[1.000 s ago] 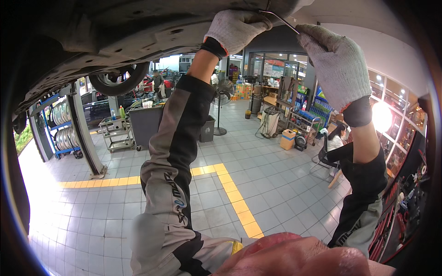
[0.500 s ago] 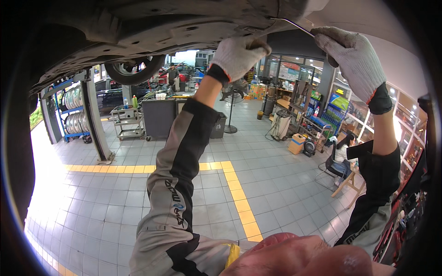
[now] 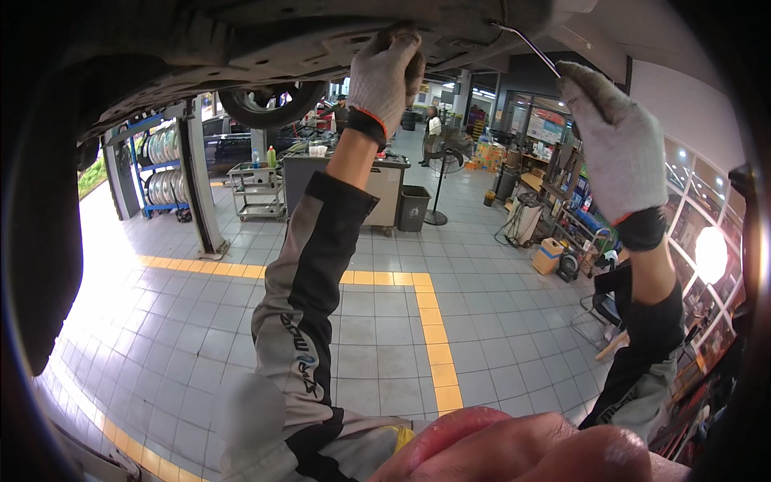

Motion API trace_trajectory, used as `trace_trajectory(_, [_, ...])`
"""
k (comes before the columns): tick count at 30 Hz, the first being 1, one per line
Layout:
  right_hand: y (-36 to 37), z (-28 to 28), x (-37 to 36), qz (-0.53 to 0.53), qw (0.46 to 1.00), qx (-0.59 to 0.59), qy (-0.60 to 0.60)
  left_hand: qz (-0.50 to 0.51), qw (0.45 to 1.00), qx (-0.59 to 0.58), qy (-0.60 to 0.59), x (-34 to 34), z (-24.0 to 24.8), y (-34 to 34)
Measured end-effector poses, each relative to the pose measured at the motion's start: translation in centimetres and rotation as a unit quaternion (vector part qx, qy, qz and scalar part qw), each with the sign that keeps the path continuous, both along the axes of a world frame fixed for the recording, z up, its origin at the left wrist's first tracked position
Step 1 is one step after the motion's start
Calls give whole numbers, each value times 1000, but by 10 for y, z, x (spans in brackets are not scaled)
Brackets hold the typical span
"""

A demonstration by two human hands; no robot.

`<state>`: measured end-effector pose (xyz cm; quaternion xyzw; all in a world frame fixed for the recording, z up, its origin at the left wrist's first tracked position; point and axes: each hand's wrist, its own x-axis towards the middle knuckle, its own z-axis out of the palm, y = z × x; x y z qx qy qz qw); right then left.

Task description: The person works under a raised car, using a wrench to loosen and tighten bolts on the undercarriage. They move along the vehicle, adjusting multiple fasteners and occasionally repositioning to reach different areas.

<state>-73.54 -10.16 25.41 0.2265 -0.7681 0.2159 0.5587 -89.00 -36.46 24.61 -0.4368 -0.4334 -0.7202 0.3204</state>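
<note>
At 2 o'clock: R hand [image 3: 617, 145], gloved, pinching bent metal rod [image 3: 536, 48]. At 12: L hand [image 3: 380, 87], curled, grip unclear, nr car u/body [image 3: 281, 50].

We are in a car repair workshop. Over us, at eleven o'clock, spreads the dark, ribbed metal underbody [image 3: 281, 48] of a raised vehicle, with a round black rubber tyre [image 3: 277, 119] below it. Toward ten o'clock we see a grey upright metal post [image 3: 201, 189], a blue metal rack [image 3: 163, 165] lined with round silvery discs [image 3: 170, 189] like wheel rims, and an open-shelved grey metal trolley [image 3: 259, 190]. A yellow tiled line [image 3: 438, 345] crosses the grey square-tiled floor [image 3: 353, 321] at five.
</note>
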Motion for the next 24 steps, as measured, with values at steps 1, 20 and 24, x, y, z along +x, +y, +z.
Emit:
trace_trajectory(1, [-4, -7, -6, 6, 999, 17, 33, -52, 998, 1, 23, 2, 1, -1])
trace_trajectory(20, [48, 88, -17, -8, 983, 173, -64, -180, 981, 70, 29, -22, 19, 32])
trace_trajectory(24, [54, 88, -21, -15, 986, 121, -114, -5, 994, 101, -45, 0, 14, 44])
